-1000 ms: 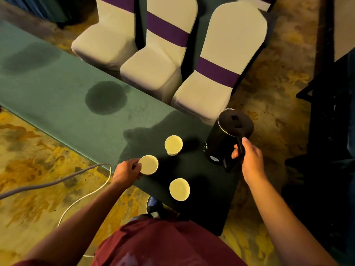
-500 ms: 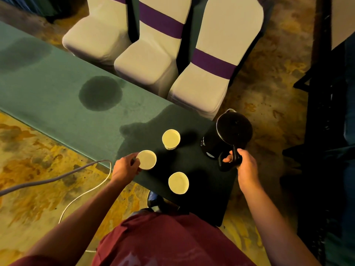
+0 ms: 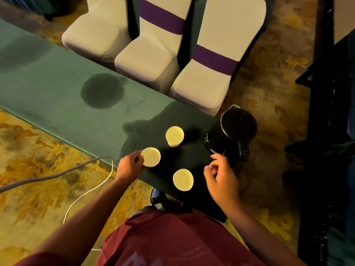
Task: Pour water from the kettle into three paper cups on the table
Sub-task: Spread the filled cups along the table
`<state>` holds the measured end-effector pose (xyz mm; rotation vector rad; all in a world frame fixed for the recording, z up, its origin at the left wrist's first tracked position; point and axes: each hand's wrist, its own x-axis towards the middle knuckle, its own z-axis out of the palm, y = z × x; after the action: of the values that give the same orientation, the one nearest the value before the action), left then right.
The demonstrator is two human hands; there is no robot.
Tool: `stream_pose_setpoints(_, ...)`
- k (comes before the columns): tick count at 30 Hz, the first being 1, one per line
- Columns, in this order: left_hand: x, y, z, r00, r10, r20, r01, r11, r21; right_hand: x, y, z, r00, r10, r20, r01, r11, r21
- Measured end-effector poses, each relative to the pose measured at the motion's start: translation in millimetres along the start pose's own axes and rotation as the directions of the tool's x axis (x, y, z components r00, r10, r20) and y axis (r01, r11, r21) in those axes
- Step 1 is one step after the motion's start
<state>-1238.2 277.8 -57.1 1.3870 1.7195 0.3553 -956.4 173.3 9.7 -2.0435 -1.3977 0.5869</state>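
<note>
Patterned gold and brown carpet (image 3: 38,189) runs under a long table (image 3: 48,83) draped in green cloth, with a pale cable (image 3: 84,192) looping over the floor at the near left. Nearest the camera is the person's dark red shirt (image 3: 172,240), with both bare forearms reaching forward from it.

The right hand (image 3: 222,175) hovers over the table's near right corner, empty, its fingers loosely curled and parted, thumb and forefinger not closed on anything; it is blurred. It sits just short of the kettle's handle (image 3: 243,148) and apart from it. The nearest paper cup (image 3: 183,179) stands upright just to the left of that hand, untouched.

The left hand (image 3: 130,165) is wrapped around the left side of the left-hand paper cup (image 3: 150,157), thumb and fingers pressed against its wall, the cup upright on the cloth.

Further on, the far paper cup (image 3: 174,135) stands free in a large dark wet patch (image 3: 146,127). The black kettle (image 3: 230,133) stands at the right end of the table, lid open, handle turned toward the person. A round damp stain (image 3: 102,91) marks the cloth farther left.

Beyond the table, three white-covered chairs (image 3: 148,54) with purple bands stand side by side.
</note>
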Motion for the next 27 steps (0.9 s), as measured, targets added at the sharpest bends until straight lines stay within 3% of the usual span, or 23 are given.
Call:
stream_pose_setpoints(3, 0.9, -0.5, -1.0, 1.000, 0.007, 0.003, -0.007, 1.000, -0.004, -0.5, 6.4, 28.0, 0.963, 0.124, 0.239, -0.095, 0.987, -0.130)
stream_pose_setpoints(6, 0.3, -1.3, -1.4, 1.000, 0.016, 0.001, -0.016, 1.000, -0.020, 0.9, 11.6, 40.7, 0.944, 0.166, 0.285, -0.136, 0.983, -0.121)
stream_pose_setpoints(12, -1.2, -4.8, -0.4, 0.999, 0.052, 0.006, -0.051, 0.996, -0.069, 6.9, 16.2, 48.4, 0.846, 0.248, 0.471, -0.118, 0.950, -0.289)
stream_pose_setpoints(18, 0.9, -5.1, -2.8, 0.998, 0.053, 0.026, -0.051, 0.996, -0.069, 10.0, 10.2, 54.4, 0.870, 0.187, 0.457, 0.020, 0.912, -0.411)
stream_pose_setpoints(27, -0.9, -4.8, -4.1, 0.998, 0.057, 0.023, -0.055, 0.995, -0.086, 27.2, 3.8, 60.0, 0.901, 0.197, 0.386, -0.031, 0.918, -0.395)
